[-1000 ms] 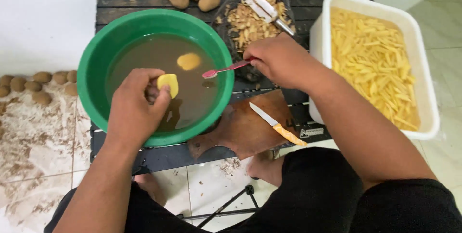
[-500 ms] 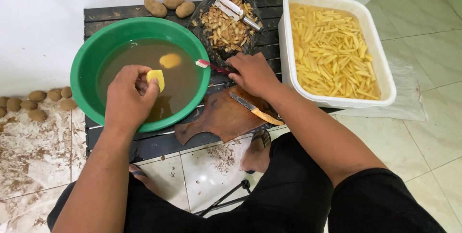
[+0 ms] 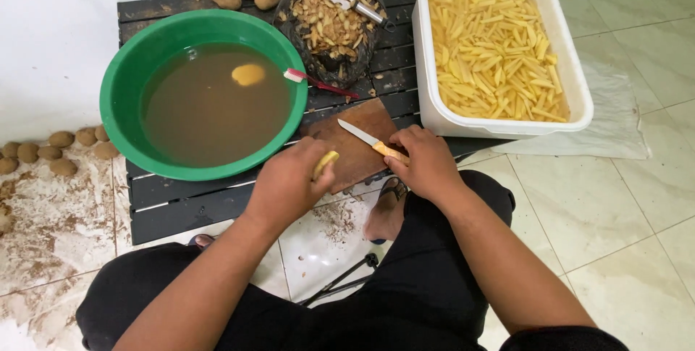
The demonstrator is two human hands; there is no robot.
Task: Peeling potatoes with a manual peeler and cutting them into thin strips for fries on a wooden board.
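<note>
Holding the peeled potato (image 3: 325,163) in my left hand (image 3: 289,181), fingers wrapped tight around it, I have it at the near edge of the wooden cutting board (image 3: 355,144). My right hand (image 3: 423,163) is curled on the yellow handle of the knife (image 3: 373,141), whose blade lies flat on the board, pointing toward the green basin (image 3: 119,97) of murky water. To cut well, I judge the potato should sit flat and steady on the board, with fingertips tucked back from the edge and slices kept even to match the sticks in the white tub (image 3: 579,97). A toothbrush (image 3: 318,84) rests on the basin's rim, beside the bag of peelings (image 3: 329,32).
</note>
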